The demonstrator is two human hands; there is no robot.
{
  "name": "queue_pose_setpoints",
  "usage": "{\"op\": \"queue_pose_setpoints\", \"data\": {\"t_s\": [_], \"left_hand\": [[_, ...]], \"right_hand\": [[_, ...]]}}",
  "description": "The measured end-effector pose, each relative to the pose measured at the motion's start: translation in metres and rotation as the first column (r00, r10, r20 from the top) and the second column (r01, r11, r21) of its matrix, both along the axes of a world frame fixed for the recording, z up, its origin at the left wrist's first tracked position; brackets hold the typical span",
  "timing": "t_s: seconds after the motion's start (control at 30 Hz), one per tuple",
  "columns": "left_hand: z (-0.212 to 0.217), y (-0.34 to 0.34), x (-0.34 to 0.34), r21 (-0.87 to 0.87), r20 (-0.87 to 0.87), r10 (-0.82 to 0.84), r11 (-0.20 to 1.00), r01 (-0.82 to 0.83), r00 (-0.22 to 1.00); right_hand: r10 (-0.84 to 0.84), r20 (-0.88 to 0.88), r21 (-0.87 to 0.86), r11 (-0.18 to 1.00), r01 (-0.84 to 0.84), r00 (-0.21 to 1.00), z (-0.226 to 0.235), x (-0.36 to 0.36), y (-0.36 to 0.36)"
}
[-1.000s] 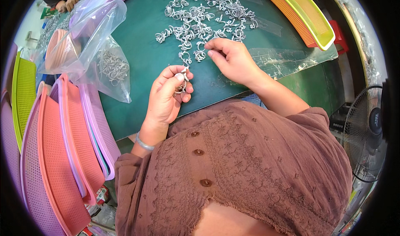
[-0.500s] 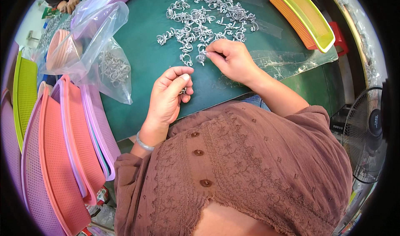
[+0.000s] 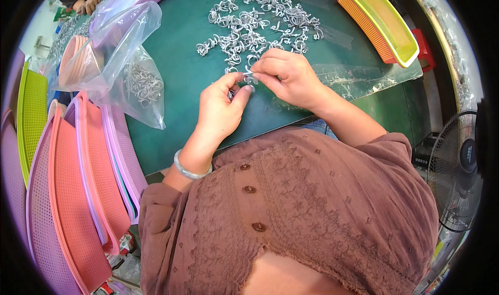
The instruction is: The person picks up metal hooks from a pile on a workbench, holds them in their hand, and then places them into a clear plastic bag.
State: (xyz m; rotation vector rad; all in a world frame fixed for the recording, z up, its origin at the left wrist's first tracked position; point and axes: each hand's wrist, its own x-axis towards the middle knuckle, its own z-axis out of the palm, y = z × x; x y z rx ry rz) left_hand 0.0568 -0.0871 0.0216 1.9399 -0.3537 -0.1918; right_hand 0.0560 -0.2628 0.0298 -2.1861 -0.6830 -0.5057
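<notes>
Both hands meet over the near part of the green table point(image 3: 179, 92). A small grey metal ring point(image 3: 250, 78) is pinched between them. My right hand point(image 3: 292, 80) grips it from the right with thumb and index finger. My left hand point(image 3: 222, 103) has its thumb and index fingertip at the ring's left side. Something small and metallic shows inside the left hand's curled fingers, mostly hidden. Just beyond the hands spreads a loose pile of similar grey rings point(image 3: 248, 23), some open or curled in shape.
At left, a clear plastic bag point(image 3: 156, 94) holds more grey pieces, beside stacked pink and purple perforated baskets point(image 3: 73, 191). A yellow and orange basket point(image 3: 382, 24) stands at far right. A black fan point(image 3: 455, 170) is right of me. Another person's hands point(image 3: 92, 2) show at upper left.
My left hand has moved up and right and closed its fingertips at the ring. My right hand has drawn the ring slightly toward it, away from the pile.
</notes>
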Motion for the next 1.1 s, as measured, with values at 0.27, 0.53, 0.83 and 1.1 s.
{"op": "queue_pose_setpoints", "data": {"t_s": [0.27, 0.53, 0.83, 1.1], "left_hand": [[0.001, 0.001, 0.004, -0.206, -0.398, -0.043, 0.978, -0.043, 0.916], [0.003, 0.007, 0.008, -0.583, -0.691, -0.323, 0.778, -0.234, 0.647], [0.012, -0.002, 0.000, -0.289, -0.611, -0.119, 0.954, -0.080, 0.783], [0.002, -0.009, -0.004, 0.180, -0.105, -0.062, 0.980, 0.080, 0.993]], "right_hand": [[0.007, 0.038, 0.010, 1.000, -0.008, 0.999, -0.004, 0.000, -0.002], [0.099, -0.044, 0.174, 0.981, -0.090, 0.994, -0.008, 0.007, -0.013], [0.304, -0.590, 0.659, 0.717, 0.228, 0.748, -0.005, 0.001, -0.018], [0.709, -0.497, 0.846, 0.268, 0.461, 0.500, -0.007, -0.001, -0.021]]}}
